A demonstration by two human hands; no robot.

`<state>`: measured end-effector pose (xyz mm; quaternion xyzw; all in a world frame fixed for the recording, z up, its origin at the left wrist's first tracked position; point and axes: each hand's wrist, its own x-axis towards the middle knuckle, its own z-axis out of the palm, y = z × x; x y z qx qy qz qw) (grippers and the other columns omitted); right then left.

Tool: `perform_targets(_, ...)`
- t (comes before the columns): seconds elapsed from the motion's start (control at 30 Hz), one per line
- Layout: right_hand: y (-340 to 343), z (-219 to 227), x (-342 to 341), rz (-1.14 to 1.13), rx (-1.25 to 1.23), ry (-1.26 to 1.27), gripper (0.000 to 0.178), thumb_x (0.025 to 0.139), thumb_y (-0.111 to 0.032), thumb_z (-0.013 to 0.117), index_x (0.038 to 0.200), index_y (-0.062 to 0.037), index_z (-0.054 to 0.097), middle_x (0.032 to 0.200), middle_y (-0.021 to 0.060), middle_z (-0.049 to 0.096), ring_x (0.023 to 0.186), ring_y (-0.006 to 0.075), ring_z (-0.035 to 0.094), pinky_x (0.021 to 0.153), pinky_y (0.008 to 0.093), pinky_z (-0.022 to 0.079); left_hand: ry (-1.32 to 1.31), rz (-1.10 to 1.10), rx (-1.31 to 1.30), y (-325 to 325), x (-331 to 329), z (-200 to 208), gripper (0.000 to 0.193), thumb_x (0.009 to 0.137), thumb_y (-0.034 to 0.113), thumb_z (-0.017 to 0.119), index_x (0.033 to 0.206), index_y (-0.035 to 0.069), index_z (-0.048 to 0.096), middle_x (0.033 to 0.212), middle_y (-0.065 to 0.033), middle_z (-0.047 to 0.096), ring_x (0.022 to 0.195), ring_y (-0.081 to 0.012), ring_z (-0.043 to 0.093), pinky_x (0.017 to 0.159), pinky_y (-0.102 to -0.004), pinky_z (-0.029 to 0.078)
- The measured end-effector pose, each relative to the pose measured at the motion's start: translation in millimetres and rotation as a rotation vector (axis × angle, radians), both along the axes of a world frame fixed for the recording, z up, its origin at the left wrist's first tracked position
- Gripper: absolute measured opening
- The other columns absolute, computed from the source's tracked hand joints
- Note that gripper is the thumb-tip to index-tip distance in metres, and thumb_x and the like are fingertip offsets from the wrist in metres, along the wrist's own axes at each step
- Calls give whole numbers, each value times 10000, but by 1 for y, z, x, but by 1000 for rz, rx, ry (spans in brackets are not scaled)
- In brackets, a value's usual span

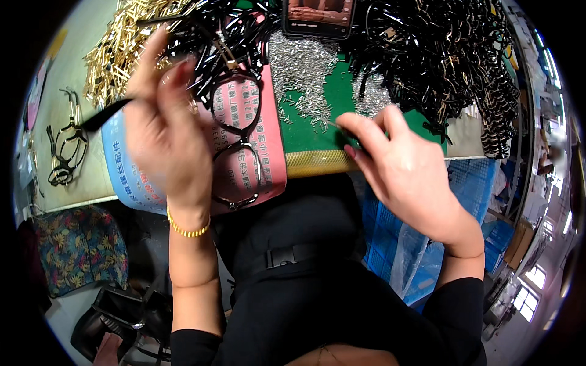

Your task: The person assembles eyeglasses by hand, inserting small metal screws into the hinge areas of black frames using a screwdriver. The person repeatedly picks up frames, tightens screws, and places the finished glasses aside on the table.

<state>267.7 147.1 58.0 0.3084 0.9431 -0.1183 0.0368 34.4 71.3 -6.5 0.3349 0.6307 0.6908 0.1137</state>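
My left hand (168,140), smeared by motion and wearing a gold bracelet, is raised over the paper sheets. A black glasses temple (107,114) sticks out from its left side and seems held under the curled fingers, which are partly hidden. Right beside that hand lies a black glasses frame (247,131) with clear lenses, one rim above the other, on the pink sheet (276,152). My right hand (400,158) is closed in a pinch above the green mat (305,139). What its fingertips hold cannot be made out. Just past them are small silver screw-like pieces (305,67).
Gold temples (113,61) and a heap of black temples (421,55) lie along the back. A phone (318,18) stands at the far middle. Finished-looking glasses (67,149) lie at the left. Below the table's right side are blue crates (381,232); a patterned cloth (82,247) hangs lower left.
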Motion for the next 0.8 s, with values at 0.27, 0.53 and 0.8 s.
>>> perform_targets(0.27, -5, -9, 5, 50, -36, -29, 564, 846, -33, 626, 1380, -211, 596, 942, 128, 523, 735, 259, 664, 538, 375, 543, -281, -129, 123, -58, -2, 4, 337, 1116, 159, 435, 1349, -75, 500, 932, -44, 546, 761, -84, 473, 661, -279, 525)
perform_targets(0.53, -5, -14, 1, 45, -35, 0, 626, 823, -23, 640, 1414, -220, 581, 933, 137, 518, 687, 253, 650, 521, 363, 530, 735, -73, -504, -100, -25, -24, 168, 980, -42, 625, 1131, -58, 698, 1111, -123, 702, 986, -200, 652, 1107, -423, 438)
perform_targets(0.8, -3, -9, 2, 43, -30, -4, 685, 853, -44, 636, 1488, -280, 534, 921, 128, 534, 632, 266, 654, 521, 365, 537, 957, -404, -213, -138, 13, -20, 280, 867, 231, 816, 999, 177, 575, 1106, 38, 737, 1098, -240, 643, 1093, -599, 468)
